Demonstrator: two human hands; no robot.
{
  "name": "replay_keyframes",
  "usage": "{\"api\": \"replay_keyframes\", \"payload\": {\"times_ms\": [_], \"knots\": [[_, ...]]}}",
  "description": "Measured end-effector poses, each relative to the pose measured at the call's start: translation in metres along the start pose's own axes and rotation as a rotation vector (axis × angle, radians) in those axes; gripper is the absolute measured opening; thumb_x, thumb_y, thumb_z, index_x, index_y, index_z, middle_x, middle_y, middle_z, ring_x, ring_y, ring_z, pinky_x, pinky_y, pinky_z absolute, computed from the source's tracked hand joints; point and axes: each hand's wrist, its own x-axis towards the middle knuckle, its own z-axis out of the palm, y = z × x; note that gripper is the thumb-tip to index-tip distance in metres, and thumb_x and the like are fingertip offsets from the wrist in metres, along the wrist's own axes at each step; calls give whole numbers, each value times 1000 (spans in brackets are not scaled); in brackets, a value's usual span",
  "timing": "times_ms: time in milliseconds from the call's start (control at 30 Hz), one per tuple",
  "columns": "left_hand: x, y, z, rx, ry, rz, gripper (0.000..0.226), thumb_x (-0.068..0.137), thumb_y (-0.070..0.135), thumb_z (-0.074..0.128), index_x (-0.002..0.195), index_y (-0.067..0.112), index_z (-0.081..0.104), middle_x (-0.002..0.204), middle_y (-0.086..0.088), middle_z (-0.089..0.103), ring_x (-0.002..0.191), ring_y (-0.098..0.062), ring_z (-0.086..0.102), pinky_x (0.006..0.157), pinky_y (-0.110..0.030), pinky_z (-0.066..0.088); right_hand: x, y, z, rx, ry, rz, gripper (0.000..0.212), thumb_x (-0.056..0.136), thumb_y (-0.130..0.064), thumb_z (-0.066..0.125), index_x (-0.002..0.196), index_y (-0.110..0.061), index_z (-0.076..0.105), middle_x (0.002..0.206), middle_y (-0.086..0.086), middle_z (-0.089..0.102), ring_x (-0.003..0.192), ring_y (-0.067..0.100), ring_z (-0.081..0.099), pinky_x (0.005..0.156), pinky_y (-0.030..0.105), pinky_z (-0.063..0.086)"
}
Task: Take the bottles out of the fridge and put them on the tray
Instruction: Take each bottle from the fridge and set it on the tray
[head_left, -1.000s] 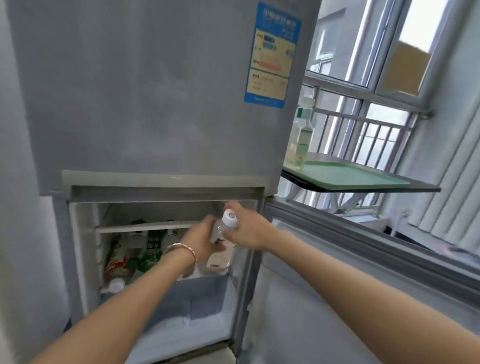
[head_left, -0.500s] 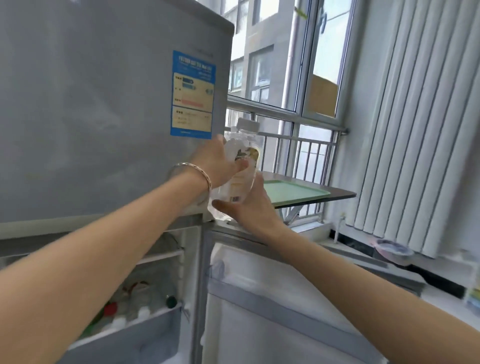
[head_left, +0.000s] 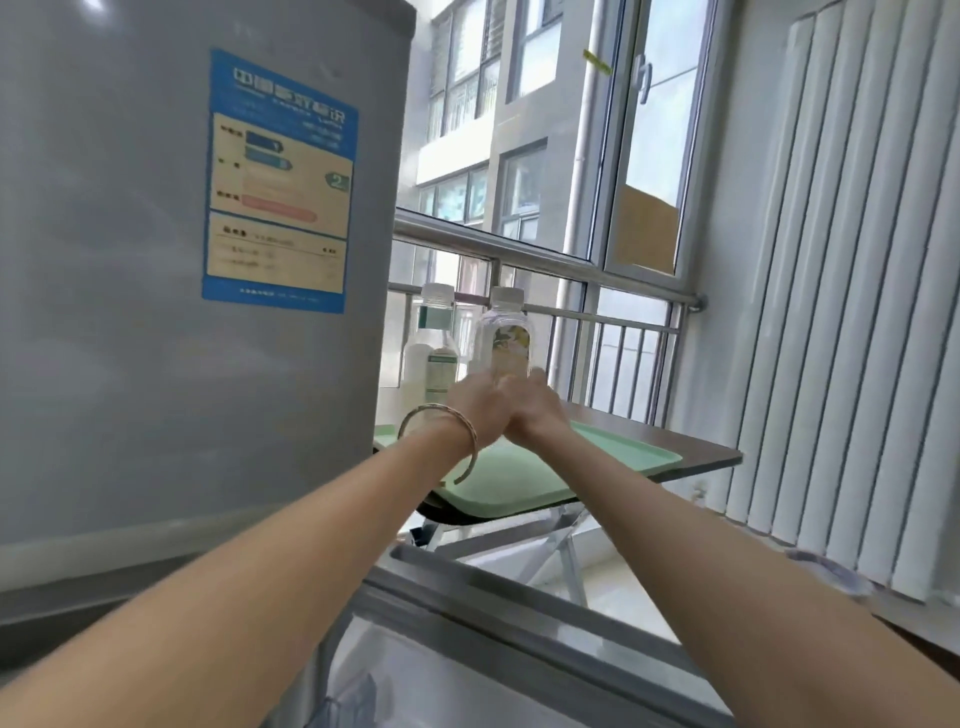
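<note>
- Both hands reach forward over the pale green plastic tray (head_left: 613, 462); together they clasp the lower body of a clear plastic bottle with a white cap and a yellow-patterned label (head_left: 503, 340)
- The left hand (head_left: 475, 402), with a thin gold bangle (head_left: 440, 434) on its wrist, wraps the bottle's left side; the right hand (head_left: 535, 405) wraps its right side; the two hands touch each other at the front
- The held bottle stands upright above the tray's far left part; its base is hidden behind the hands, so whether it rests on the tray cannot be told
- A second clear bottle with a white cap and a green-and-white label (head_left: 434, 348) stands upright just left of it, close to the grey fridge (head_left: 130, 286)
- The tray lies on a dark brown folding table (head_left: 711, 457) beside the window railing (head_left: 545, 270); a blue and cream energy sticker (head_left: 278, 182) sits on the fridge's upper door
</note>
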Motion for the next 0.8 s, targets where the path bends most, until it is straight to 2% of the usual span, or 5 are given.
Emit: {"api": "replay_keyframes", "payload": {"times_ms": [100, 400, 533, 667, 800], "knots": [[22, -13, 9, 2, 13, -24, 39, 102, 29, 32, 122, 4, 55, 123, -20, 60, 114, -33, 56, 96, -37, 43, 26, 0, 20, 19, -61, -16, 47, 95, -33, 44, 137, -13, 40, 132, 16, 40, 114, 37, 55, 82, 41, 44], [46, -36, 20, 9, -30, -53, 47, 100, 37, 34, 135, 10, 50, 130, -17, 59, 117, -30, 58, 99, -38, 45, 50, 7, 42, -37, -100, -16, 47, 96, -13, 49, 138, 3, 36, 142, 21, 43, 129, 30, 46, 100, 35, 38], [32, -22, 9, 70, 4, -20, 40, 101, 28, 36, 128, 6, 56, 126, -15, 62, 115, -30, 58, 99, -37, 45, 33, 1, 25, 68, -41, 30, 51, 95, -18, 49, 139, 1, 31, 137, 22, 44, 114, 35, 52, 88, 41, 43], [4, -4, -26, 207, 62, 31, 33, 97, 11, 38, 122, 5, 58, 120, -13, 64, 108, -30, 61, 91, -36, 47, -6, -24, -1, 192, 185, -123, 25, 91, -17, 51, 115, -10, 43, 108, 14, 62, 83, 27, 57, 69, 35, 43], [-44, -6, -69, 328, 129, 66, 35, 96, 9, 40, 130, 12, 52, 121, -13, 64, 108, -30, 62, 89, -35, 48, -64, -64, -16, 206, 144, -247, 26, 87, -16, 59, 109, -13, 48, 96, 6, 58, 84, 28, 63, 76, 44, 54]]}}
